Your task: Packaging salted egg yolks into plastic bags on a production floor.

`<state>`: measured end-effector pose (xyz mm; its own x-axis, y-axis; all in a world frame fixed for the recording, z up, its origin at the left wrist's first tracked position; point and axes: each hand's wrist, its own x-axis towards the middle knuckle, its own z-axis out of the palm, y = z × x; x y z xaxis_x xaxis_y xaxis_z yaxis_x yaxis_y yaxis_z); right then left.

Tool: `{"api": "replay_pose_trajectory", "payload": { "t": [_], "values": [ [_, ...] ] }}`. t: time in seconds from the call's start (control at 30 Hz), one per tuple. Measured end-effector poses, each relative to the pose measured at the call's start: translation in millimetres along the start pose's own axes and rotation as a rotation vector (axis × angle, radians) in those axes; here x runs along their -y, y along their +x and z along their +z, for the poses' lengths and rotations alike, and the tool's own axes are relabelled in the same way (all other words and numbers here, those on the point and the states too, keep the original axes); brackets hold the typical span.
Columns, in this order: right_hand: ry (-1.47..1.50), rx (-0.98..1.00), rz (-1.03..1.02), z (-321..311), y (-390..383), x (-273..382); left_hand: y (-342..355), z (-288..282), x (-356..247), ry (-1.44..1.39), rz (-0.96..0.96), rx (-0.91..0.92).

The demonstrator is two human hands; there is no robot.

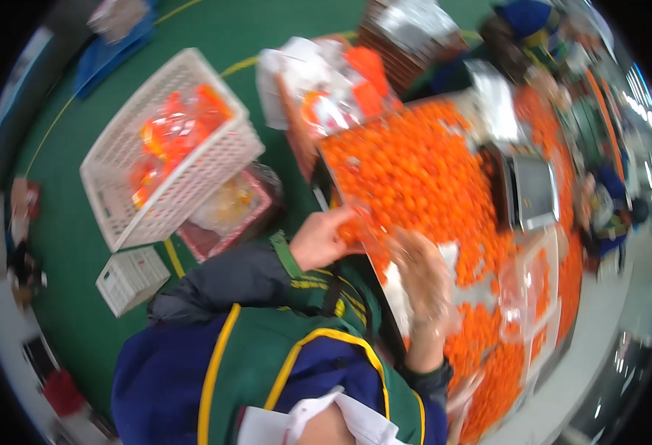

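My left hand point(322, 239) is at the near left edge of the table, its fingers closed on a small clear plastic bag point(371, 228) with orange pieces in it. Motion blurs my right hand point(422, 280), which is over the table just right of the bag. Its fingers look stretched out, and I make out nothing held in them. Beyond both hands spreads a thick layer of small round orange fruits point(407, 174); their exact kind is too blurred to tell.
A white plastic crate point(107, 178) with filled orange bags point(181, 130) stands left, above a pink-rimmed container point(225, 230). On the table are a scale point(530, 189) and a clear tub point(519, 289). Co-workers point(604, 208) stand across; another person's hand point(465, 393) reaches in at lower right.
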<state>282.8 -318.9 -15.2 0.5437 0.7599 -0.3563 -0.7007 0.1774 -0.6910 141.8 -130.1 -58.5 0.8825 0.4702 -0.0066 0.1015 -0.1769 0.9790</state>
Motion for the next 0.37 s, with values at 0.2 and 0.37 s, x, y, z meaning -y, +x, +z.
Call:
{"api": "replay_pose_trajectory", "payload": {
  "t": [0.2, 0.37],
  "values": [
    [0.265, -0.08, -0.092, -23.3, 3.8, 5.1, -1.3, -80.8, -39.5, -0.333, -0.131, -0.197],
    [0.19, -0.099, -0.058, -43.1, 29.5, 4.9, -52.9, -188.0, -84.8, -0.351, 0.076, -0.489]
  ]
}}
